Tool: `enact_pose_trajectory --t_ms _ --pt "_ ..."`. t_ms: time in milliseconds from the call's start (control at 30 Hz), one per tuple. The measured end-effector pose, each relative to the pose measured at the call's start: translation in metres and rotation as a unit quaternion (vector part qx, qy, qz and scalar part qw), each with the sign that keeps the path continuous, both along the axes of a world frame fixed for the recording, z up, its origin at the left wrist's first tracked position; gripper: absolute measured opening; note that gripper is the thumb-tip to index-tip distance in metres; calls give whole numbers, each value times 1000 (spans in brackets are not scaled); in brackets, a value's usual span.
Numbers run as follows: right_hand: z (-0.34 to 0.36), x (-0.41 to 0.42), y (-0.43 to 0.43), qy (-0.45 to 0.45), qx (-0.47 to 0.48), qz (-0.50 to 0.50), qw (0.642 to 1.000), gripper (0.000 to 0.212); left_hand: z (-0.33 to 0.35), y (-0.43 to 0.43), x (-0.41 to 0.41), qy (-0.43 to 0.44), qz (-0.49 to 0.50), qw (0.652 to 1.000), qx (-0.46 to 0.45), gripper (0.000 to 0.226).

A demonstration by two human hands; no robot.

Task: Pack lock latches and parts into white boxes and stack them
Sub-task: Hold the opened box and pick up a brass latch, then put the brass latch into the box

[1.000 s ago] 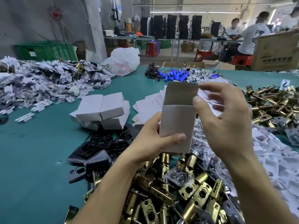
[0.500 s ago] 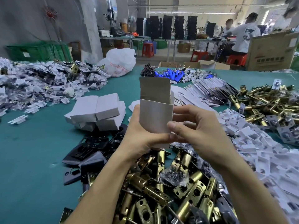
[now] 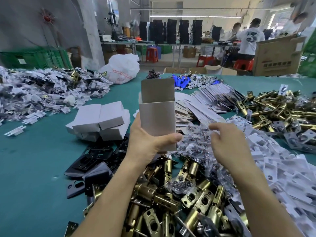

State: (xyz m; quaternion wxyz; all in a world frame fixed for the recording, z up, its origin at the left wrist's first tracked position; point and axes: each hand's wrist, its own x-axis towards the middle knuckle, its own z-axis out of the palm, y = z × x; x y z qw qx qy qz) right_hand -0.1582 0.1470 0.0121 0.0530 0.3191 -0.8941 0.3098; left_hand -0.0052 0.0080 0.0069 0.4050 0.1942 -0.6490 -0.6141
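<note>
Box (image 3: pixel 158 124), white, light thin card, stands upright at 12 o'clock over the brass latches (image 3: pixel 172 199), left hand (image 3: pixel 147 144) gripping its lower walls, top flap open. Right hand (image 3: pixel 227 144) hovers empty, fingers loosely curled, at 3 o'clock; bare green table (image 3: pixel 30 168) lies at 9 o'clock.

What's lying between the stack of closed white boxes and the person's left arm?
In the head view, black metal plates lie heaped on the green table between the closed white boxes and the left hand.
</note>
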Motion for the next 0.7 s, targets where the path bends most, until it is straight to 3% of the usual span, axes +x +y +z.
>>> enact_pose_trajectory --t_ms 100,233,300,400,700 --pt "-2 -6 2 15 96 -63 993 41 0 1 2 -7 -1 1000 21 88" --pt "-2 -22 9 -87 199 -144 965 50 4 2 1 -30 6 996 84 82" --pt "-4 -27 15 -119 199 -152 961 45 6 4 0 -26 -4 994 105 71" --pt "-8 -30 24 -91 194 -142 966 44 9 8 -1 -20 -27 992 123 59" --pt "-11 -42 49 -44 134 -149 979 36 2 2 0 -29 -90 989 116 59"
